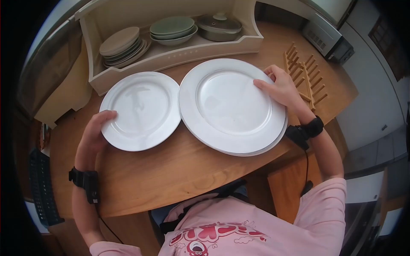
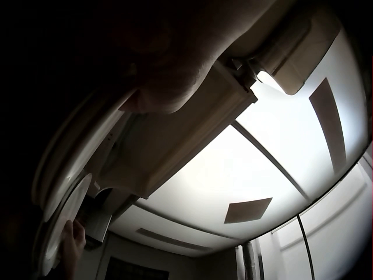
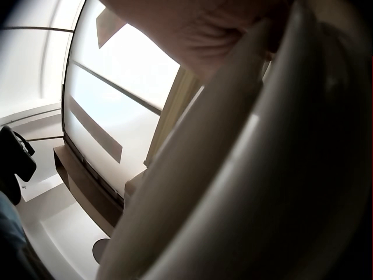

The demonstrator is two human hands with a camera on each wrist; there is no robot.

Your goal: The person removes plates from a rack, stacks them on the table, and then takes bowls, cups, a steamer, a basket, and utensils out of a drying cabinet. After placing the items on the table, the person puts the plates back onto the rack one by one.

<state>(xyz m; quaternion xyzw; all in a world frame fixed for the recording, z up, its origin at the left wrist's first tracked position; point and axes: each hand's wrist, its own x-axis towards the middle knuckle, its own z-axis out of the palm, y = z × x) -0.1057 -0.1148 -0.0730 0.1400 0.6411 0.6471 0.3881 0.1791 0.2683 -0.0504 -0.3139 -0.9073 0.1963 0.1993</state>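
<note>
My left hand (image 1: 93, 131) grips a white plate (image 1: 141, 112) by its left edge, thumb over the rim and the other fingers hidden beneath. To the right, my right hand (image 1: 282, 87) holds larger white plates (image 1: 232, 106) at the upper right rim, the thumb lying on the top face. A second rim shows under the top large plate along its lower right. In the head view the two sets meet side by side at the middle, the large one overlapping the smaller. The right wrist view shows the large plates' rims (image 3: 192, 157) close up; the left wrist view is dark around the plate (image 2: 87, 154).
A cream dish cabinet (image 1: 171, 59) stands behind, holding stacked plates (image 1: 121, 45), green-rimmed bowls (image 1: 173, 30) and a lidded pot (image 1: 219, 27). A wooden peg rack (image 1: 305, 79) sits at the right, before a microwave (image 1: 326, 36). The wooden table (image 1: 171, 170) curves along its front edge.
</note>
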